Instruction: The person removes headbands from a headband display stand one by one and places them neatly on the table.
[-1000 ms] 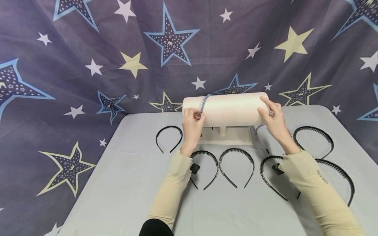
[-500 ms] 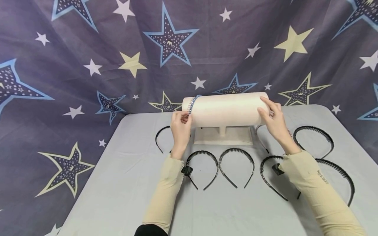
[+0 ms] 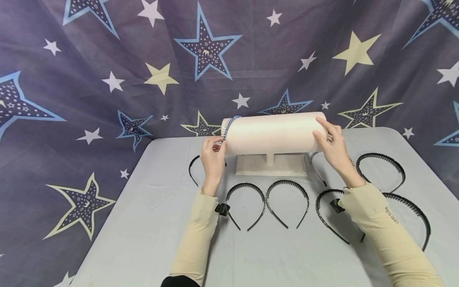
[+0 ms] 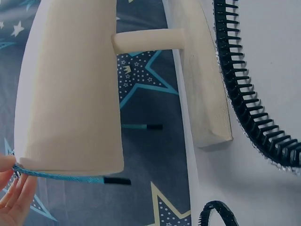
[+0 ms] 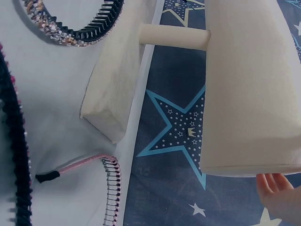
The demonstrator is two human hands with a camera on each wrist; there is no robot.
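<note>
A blue headband (image 3: pixel 230 122) with comb teeth arches over the left end of a white padded display roll (image 3: pixel 276 133). My left hand (image 3: pixel 213 161) pinches the headband's near side between thumb and fingers. In the left wrist view, the blue headband (image 4: pixel 70 178) lies along the roll's end edge, its black tip sticking out past the roll. My right hand (image 3: pixel 335 149) holds the roll's right end, thumb in front and a finger higher up. In the right wrist view, part of my right hand (image 5: pixel 282 195) shows at the roll's end; the rest is out of frame.
The roll stands on a post and a pale block base (image 3: pixel 251 166) at the back of the grey-white table (image 3: pixel 143 223). Several headbands lie around it, including a toothed black one (image 3: pixel 287 182) in front and another (image 3: pixel 381 156) at right. A starry cloth (image 3: pixel 229 95) hangs behind.
My left hand has moved left along the roll, bringing the blue headband from further in to the roll's left end. My right hand has stayed at the right end.
</note>
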